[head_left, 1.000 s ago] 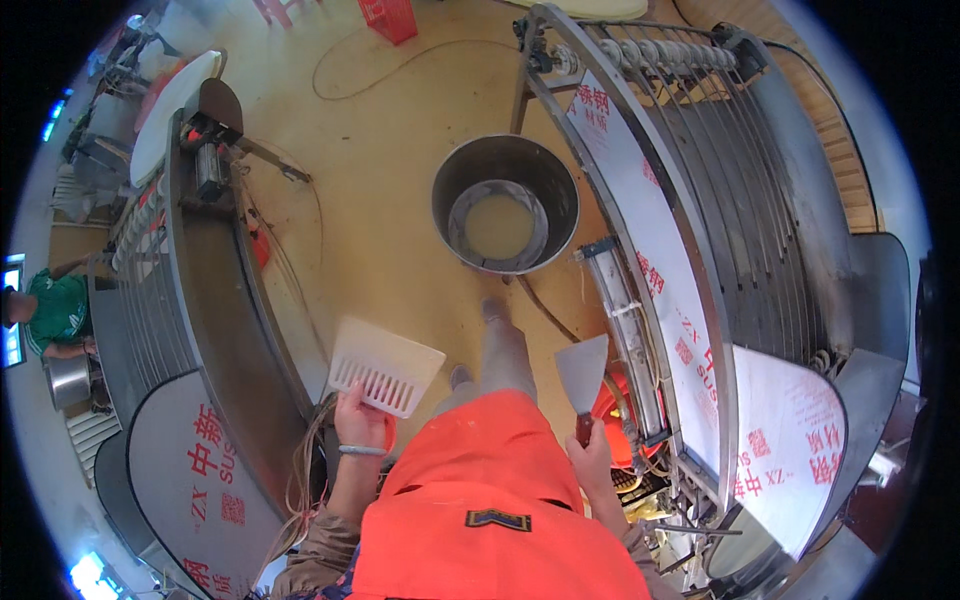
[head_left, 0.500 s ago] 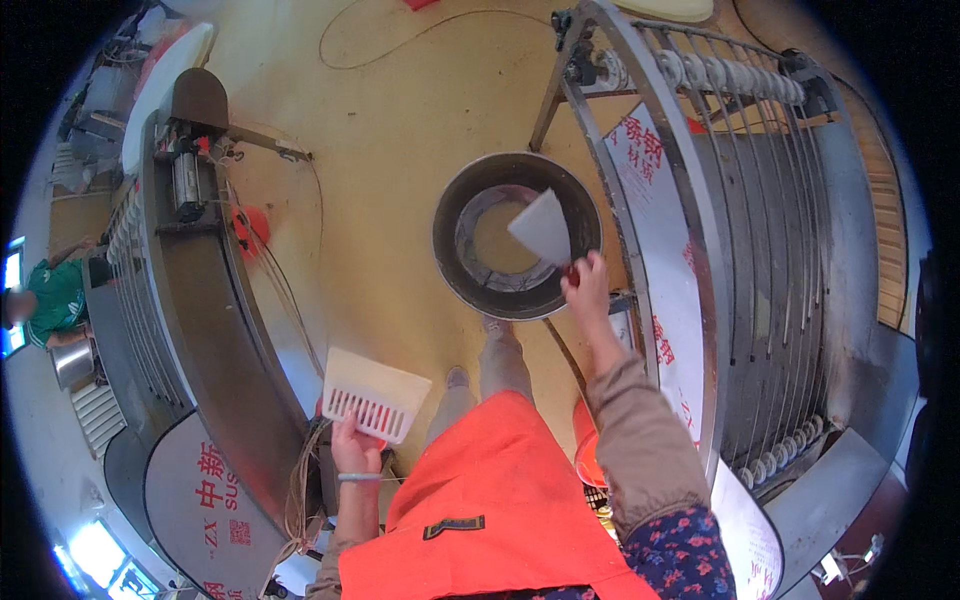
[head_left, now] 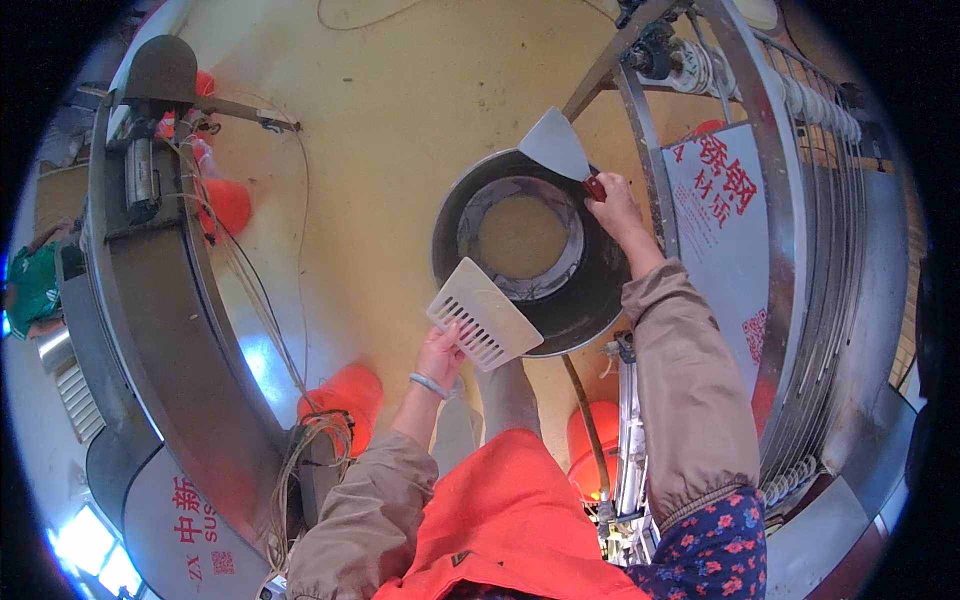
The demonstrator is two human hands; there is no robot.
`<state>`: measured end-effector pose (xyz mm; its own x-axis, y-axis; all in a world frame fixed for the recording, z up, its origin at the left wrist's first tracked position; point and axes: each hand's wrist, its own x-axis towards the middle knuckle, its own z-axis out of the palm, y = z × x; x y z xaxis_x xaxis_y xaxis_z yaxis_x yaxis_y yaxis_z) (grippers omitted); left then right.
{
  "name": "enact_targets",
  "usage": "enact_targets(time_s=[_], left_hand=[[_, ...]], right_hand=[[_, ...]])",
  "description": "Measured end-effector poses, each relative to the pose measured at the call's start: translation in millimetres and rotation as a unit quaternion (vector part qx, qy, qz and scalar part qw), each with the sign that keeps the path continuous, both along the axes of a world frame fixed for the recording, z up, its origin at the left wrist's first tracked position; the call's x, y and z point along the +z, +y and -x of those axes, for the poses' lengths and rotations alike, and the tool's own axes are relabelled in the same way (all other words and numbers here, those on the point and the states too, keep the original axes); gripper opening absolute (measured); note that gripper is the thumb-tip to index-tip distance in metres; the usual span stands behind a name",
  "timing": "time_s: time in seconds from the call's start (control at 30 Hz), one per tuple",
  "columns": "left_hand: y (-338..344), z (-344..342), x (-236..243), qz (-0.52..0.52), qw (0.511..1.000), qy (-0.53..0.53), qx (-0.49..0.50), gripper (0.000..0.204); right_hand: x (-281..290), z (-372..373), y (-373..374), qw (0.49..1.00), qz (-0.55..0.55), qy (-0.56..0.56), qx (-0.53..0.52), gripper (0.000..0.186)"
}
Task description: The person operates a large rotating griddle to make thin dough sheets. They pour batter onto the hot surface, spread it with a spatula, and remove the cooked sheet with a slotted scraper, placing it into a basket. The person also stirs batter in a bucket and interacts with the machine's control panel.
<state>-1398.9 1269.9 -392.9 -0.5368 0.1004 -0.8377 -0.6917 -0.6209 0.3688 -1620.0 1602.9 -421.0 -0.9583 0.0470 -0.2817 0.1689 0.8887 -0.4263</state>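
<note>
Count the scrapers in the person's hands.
2: a slotted cream-white bench scraper in the left hand, and a red-handled, flat-bladed scraper in the right hand.

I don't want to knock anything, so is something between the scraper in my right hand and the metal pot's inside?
Nothing visible stands between the scraper in your right hand and the inside of the pot. The slotted plate in your left hand overlaps the near-left rim in view, to one side; its height is unclear.

Yellow floor (head_left: 380, 150), large metal pot (head_left: 602, 295), thin looped cord (head_left: 350, 28)
</note>
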Motion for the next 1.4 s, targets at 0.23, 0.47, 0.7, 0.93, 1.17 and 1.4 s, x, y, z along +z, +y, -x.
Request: enact_targets(time_s=[0.23, 0.47, 0.7, 0.93, 1.17, 1.4], left_hand=[[-17.0, -25.6, -34.7, 0.027, 0.999, 0.009, 0.035, 0.029], [-24.2, -18.9, -17.4, 0.050, 0.998, 0.017, -0.038, 0.026], [9.3, -3.8, -4.9, 0.037, 0.999, 0.006, 0.007, 0.024], [-40.4, -27.1, 46.0, 0.011, 1.000, 0.005, 0.013, 0.023], [-130.4, -166.3, 119.3, -0.045, 0.977, 0.024, 0.208, 0.014], [-199.1, -316.7, 175.2, -0.040, 0.936, 0.127, 0.327, 0.017]], right_hand=[[6.2, -22.8, -22.9, 0.996, -0.019, 0.081, 0.029, 0.030], [9.6, -25.4, -31.2, 0.996, -0.036, 0.077, 0.026, 0.024], [5.3, -13.4, -5.0, 0.997, -0.025, 0.058, 0.041, 0.035], [65.5, -48.4, -50.6, 0.979, 0.046, 0.196, 0.030, 0.023], [94.8, -243.3, -133.3, 0.916, 0.368, -0.095, -0.131, 0.018], [125.5, -411.3, -185.4, 0.877, 0.419, -0.152, -0.179, 0.022]])
